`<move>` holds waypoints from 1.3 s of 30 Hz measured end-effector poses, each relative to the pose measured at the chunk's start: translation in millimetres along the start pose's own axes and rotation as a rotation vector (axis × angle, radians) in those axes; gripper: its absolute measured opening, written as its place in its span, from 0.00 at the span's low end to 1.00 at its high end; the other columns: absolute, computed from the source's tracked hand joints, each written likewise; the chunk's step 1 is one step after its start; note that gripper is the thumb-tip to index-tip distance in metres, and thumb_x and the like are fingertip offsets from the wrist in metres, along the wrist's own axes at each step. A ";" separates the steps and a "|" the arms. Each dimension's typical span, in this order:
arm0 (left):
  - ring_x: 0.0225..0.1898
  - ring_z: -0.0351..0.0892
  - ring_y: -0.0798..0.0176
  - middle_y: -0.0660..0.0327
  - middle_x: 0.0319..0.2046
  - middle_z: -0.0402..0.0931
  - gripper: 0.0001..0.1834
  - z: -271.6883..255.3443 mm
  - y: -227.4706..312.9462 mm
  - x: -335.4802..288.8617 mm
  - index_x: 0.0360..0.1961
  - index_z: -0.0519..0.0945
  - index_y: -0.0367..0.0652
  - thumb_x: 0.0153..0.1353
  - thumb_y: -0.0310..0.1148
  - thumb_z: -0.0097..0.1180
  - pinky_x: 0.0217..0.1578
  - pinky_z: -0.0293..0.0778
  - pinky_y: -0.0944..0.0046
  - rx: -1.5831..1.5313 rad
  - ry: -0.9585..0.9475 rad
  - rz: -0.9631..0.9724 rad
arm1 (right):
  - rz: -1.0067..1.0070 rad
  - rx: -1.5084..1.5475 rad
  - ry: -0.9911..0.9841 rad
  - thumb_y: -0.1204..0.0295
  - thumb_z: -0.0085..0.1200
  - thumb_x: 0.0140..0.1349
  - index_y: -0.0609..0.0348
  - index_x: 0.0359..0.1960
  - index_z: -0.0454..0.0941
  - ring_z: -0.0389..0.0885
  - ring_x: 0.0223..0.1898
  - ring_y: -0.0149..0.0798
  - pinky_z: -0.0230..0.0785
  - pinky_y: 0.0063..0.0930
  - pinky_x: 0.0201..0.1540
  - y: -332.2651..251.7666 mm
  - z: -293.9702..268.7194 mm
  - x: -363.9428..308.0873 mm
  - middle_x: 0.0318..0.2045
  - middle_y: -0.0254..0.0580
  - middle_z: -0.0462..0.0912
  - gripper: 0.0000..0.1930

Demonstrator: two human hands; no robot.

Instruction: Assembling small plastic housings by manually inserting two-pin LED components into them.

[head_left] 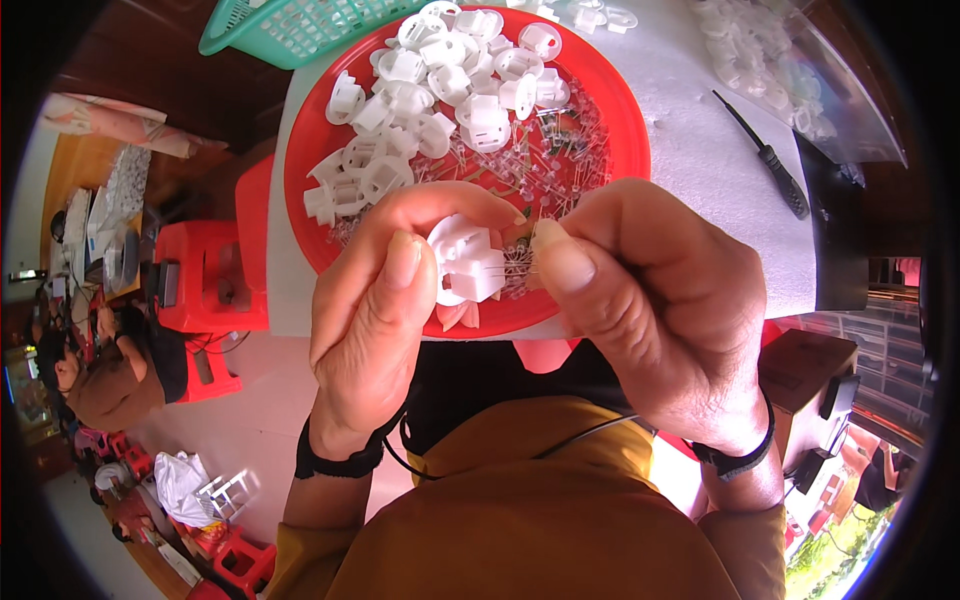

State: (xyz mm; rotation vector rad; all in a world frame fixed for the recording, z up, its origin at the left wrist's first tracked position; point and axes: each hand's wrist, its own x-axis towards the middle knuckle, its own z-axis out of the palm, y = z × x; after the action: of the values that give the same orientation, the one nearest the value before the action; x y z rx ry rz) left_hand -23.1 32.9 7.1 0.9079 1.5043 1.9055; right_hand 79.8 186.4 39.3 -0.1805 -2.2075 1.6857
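Note:
My left hand (365,310) grips a white plastic lamp holder (472,268) between thumb and fingers, with its block-shaped end toward the right. Close beside it, the thumb and forefinger of my right hand (675,300) are pinched on a small clear LED, mostly hidden by the fingertips. Thin wire legs (516,266) show between the holder and my right thumb; whether they enter the holder I cannot tell. Below both hands lies a round red tray (628,120). Loose clear LEDs (575,150) cover part of it, and a heap of white holders (440,70) fills its far side.
A green plastic basket (300,35) stands at the far left. A black screwdriver (768,160) lies on the white tabletop (690,130), near a clear bag of white parts (770,70). Red stools (205,270) and another person (115,370) are off to the left.

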 end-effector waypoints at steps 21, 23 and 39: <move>0.22 0.61 0.77 0.64 0.27 0.72 0.28 3.1 5.0 -0.2 0.47 0.74 0.29 0.72 0.46 0.33 0.23 0.60 0.75 -0.004 0.042 -0.086 | -0.127 -0.100 0.001 0.72 0.55 0.65 0.65 0.32 0.76 0.68 0.24 0.20 0.63 0.16 0.27 3.8 2.8 -0.5 0.22 0.31 0.75 0.08; 0.22 0.61 0.77 0.64 0.26 0.72 0.27 4.6 5.0 -0.5 0.46 0.74 0.29 0.72 0.46 0.33 0.23 0.60 0.75 -0.010 0.058 -0.090 | -0.093 -0.082 0.007 0.72 0.55 0.65 0.66 0.32 0.76 0.68 0.24 0.20 0.63 0.16 0.27 3.8 3.4 -1.0 0.22 0.31 0.75 0.08; 0.22 0.60 0.78 0.66 0.26 0.72 0.22 11.6 6.2 0.7 0.42 0.77 0.31 0.72 0.41 0.36 0.24 0.59 0.75 0.064 0.147 -0.081 | -0.239 -0.271 0.046 0.75 0.54 0.65 0.68 0.33 0.76 0.76 0.23 0.26 0.68 0.19 0.27 3.9 7.0 -2.3 0.23 0.37 0.78 0.07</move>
State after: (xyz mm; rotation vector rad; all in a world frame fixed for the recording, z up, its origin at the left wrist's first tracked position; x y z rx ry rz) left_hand -14.5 39.0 15.0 0.7364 1.6695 1.9109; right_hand 79.1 180.4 33.5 -0.0205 -2.3116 1.2435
